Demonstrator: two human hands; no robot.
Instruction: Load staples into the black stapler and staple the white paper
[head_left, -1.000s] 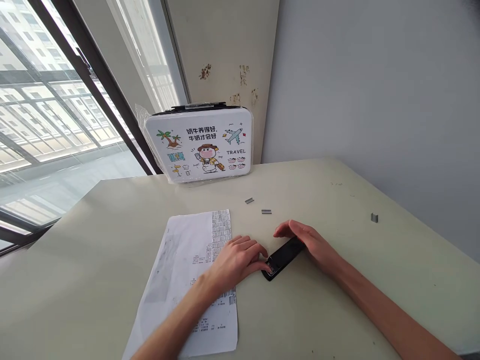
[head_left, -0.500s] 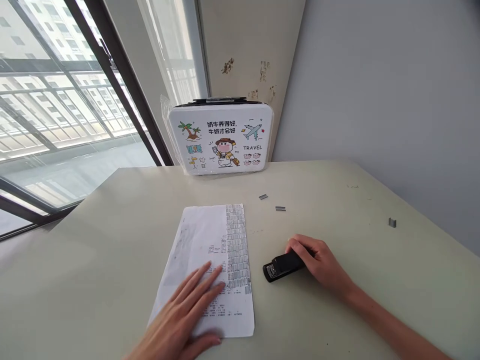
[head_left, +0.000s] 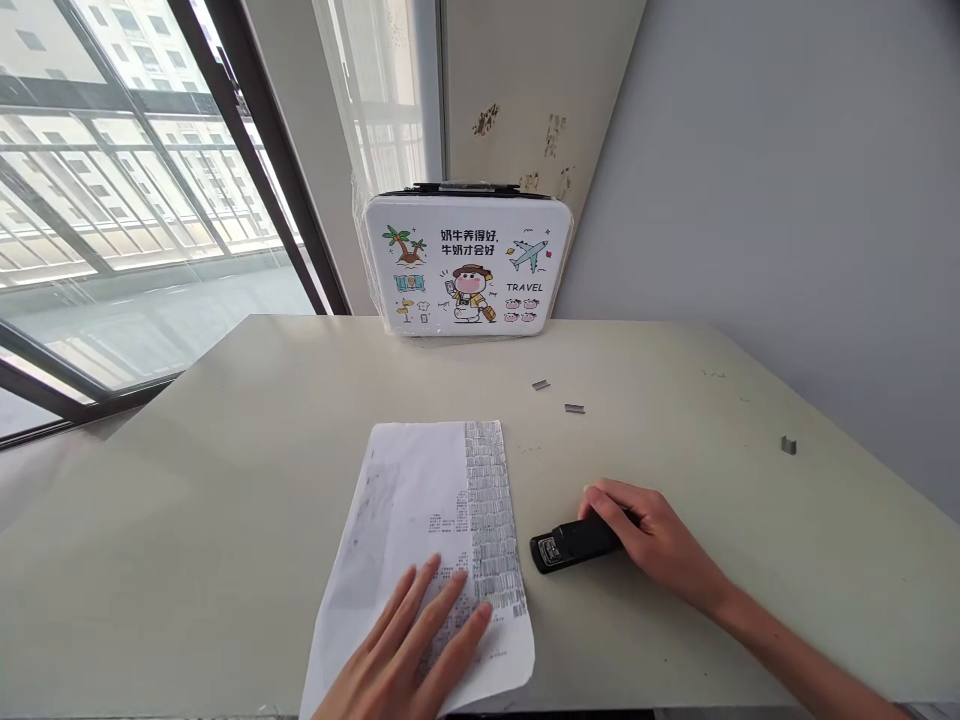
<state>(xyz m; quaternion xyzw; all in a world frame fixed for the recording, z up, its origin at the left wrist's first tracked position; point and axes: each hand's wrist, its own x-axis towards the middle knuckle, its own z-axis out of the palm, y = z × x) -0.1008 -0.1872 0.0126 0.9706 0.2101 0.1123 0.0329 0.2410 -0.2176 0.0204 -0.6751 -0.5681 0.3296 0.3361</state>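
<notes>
Fingers spread, my left hand (head_left: 412, 640) lies flat on the lower part of a sheet of white paper (head_left: 420, 465). Dense rows of staples (head_left: 491, 510) run down the paper's right side, beside printed text. My right hand (head_left: 656, 535) is wrapped round the rear end of a black stapler (head_left: 577, 542). The stapler's front end points left, just apart from the paper's right edge. The paper's bottom corner reaches near the table's front edge and lifts slightly.
Two short strips of staples, one farther back (head_left: 541, 384) and one nearer (head_left: 574, 408), lie beyond the stapler. Another staple strip (head_left: 788, 445) is at the far right. Loose staples (head_left: 712, 374) lie near the wall. A white cartoon-printed case (head_left: 469, 265) stands at the table's back.
The paper has slid toward me and a little right under my left hand. My right hand with the stapler has barely moved. The view has shifted slightly.
</notes>
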